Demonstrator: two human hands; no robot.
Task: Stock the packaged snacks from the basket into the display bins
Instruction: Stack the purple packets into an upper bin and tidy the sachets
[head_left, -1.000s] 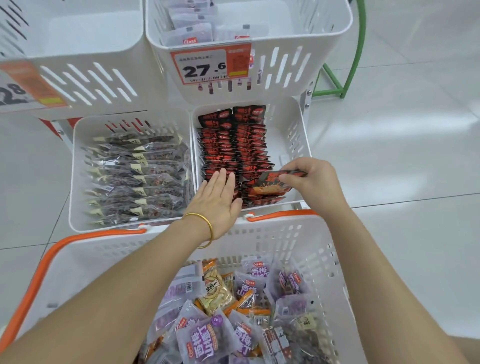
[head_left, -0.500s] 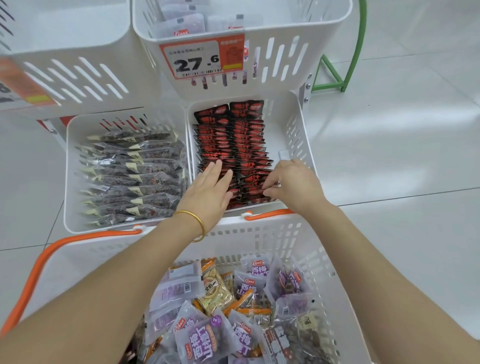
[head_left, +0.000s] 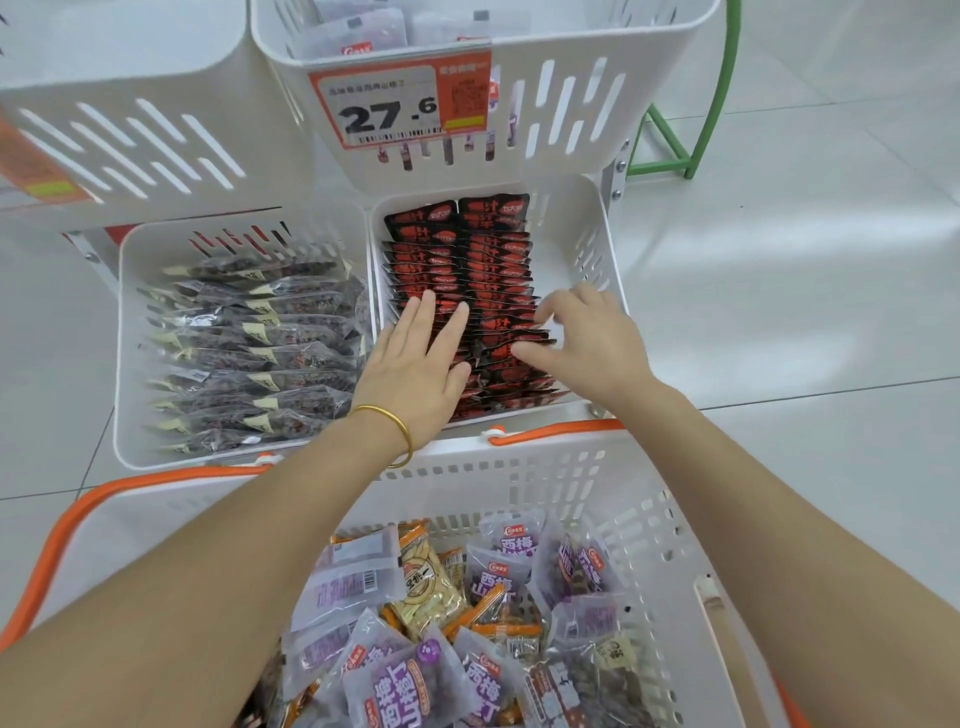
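Observation:
A white basket with orange handles stands close to me, holding several mixed snack packs, mostly purple ones. Behind it, a white lower bin holds two neat rows of red-and-black packets. My left hand lies flat with straight fingers on the left row. My right hand rests on the right row, fingers spread and loosely bent, gripping nothing. A gold bangle is on my left wrist.
The neighbouring lower bin on the left is filled with dark clear-wrapped packs. Two upper white bins hang above; the right one carries a 27.6 price tag and purple packs. A green metal frame stands on the tiled floor at the right.
My right hand set the red-and-black packet it held into the right row and let go of it. My left hand slid further forward over the left row.

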